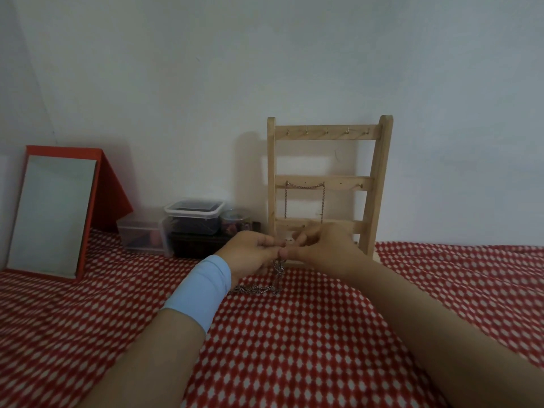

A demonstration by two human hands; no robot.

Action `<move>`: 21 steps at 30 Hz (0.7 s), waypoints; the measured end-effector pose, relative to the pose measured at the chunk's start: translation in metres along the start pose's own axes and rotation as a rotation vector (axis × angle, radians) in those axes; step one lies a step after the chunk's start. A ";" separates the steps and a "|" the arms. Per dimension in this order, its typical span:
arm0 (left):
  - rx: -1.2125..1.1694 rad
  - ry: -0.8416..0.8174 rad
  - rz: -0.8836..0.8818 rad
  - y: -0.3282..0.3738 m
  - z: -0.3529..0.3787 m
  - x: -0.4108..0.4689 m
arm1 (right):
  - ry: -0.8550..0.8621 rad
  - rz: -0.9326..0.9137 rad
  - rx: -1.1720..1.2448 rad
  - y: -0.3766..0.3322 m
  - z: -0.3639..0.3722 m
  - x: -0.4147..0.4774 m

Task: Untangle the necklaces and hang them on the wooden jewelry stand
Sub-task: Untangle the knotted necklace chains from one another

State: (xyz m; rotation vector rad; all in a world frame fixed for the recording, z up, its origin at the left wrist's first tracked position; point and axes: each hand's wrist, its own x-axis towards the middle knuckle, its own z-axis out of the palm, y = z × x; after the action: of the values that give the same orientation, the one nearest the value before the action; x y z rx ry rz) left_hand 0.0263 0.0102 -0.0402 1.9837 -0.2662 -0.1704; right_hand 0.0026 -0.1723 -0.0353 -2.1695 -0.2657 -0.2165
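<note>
1 necklace [304, 187] already hangs on the wooden stand [328, 134], right of the frame's centre. It is draped between 2 hooks on the middle rail, with both sides dropping straight down towards the bottom rail. The 5 hooks on the top rail are bare, and so are the hooks on the right part of the middle rail. The bottom rail is partly hidden behind the hands.

The rest is not yet sorted. At the frame's centre, the left hand [253, 252], with a blue wristband [203, 290] at the wrist, and the right hand [323, 245] meet fingertip to fingertip. Both pinch the top of a tangled chain bundle [259, 289]. The bundle hangs down from the pinch and trails left across the red dotted cloth [323, 334], just below the left wrist. How many necklaces are in it is too small to tell.

By my judgement the task is in its early-to-middle part: the knot needs working apart, then each freed chain needs a hook.
</note>
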 end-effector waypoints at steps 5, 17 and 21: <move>-0.237 0.008 -0.233 0.007 -0.001 0.001 | 0.011 -0.330 -0.177 0.002 -0.005 0.000; 0.151 -0.046 -0.040 0.014 -0.010 -0.004 | -0.194 -0.292 -0.475 -0.003 0.002 -0.002; 0.008 -0.059 0.013 0.014 -0.010 -0.005 | -0.162 -0.213 -0.312 -0.007 0.003 -0.004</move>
State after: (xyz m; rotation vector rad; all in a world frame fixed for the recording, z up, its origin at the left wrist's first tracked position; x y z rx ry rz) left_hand 0.0221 0.0144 -0.0236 1.9866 -0.3184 -0.2202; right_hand -0.0029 -0.1664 -0.0330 -2.4717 -0.5910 -0.2132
